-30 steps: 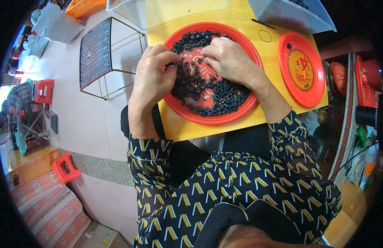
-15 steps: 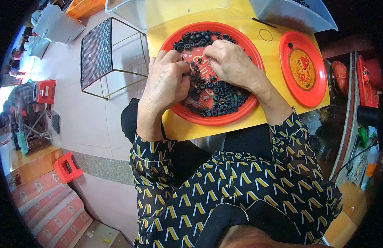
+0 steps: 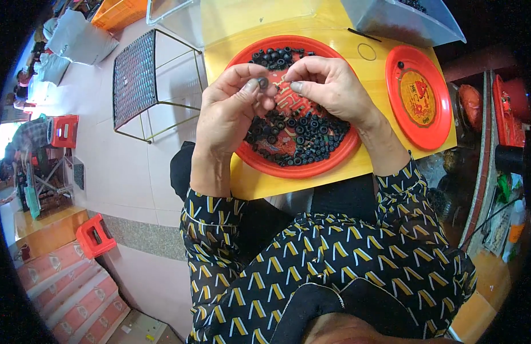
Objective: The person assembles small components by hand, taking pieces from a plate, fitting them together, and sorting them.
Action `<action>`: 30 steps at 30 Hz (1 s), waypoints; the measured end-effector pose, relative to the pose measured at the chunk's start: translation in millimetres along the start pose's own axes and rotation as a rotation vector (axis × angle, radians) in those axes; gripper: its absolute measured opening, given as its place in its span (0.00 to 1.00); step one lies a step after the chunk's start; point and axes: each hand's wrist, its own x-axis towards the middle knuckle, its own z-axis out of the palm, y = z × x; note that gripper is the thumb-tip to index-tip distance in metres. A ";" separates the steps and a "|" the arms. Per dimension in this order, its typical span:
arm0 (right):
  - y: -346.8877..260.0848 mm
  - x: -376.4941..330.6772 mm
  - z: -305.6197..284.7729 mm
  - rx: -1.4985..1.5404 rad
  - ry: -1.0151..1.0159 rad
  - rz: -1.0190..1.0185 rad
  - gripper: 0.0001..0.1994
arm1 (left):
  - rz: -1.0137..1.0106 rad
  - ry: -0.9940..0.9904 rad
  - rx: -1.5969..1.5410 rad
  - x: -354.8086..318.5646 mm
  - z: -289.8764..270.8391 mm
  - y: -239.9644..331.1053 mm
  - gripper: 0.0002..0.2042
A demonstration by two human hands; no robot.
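My left hand (image 3: 224,117) is raised over the left side of a round red tray (image 3: 297,171), palm turned inward. Its thumb and fingertips pinch a small round black plastic-looking part (image 3: 263,83) with a hole. To its right, my right hand (image 3: 340,94) has thumb and forefinger pressed together; whatever is between them is too small to name. Many small black ring-shaped parts (image 3: 320,136) lie across the near half of the tray. A second group of black parts (image 3: 277,56), some rounder, sits along its far edge, partly hidden by my hands.
The tray rests on a yellow tabletop (image 3: 251,182). At right is another red plate (image 3: 443,129) with one black part (image 3: 401,65). A rubber band (image 3: 367,52), thin black stick (image 3: 364,35) and clear bin (image 3: 385,26) lie beyond. A woven stool (image 3: 134,77) stands at left.
Both hands have lifted from the parts in the tray. The left hand has turned, showing a black part in its fingertips. The right hand's pinched fingers now show, near the left.
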 end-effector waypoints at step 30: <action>9.8 1.2 20.8 -0.455 0.283 -0.535 0.07 | 0.048 0.130 -0.060 3.9 12.1 -15.7 0.06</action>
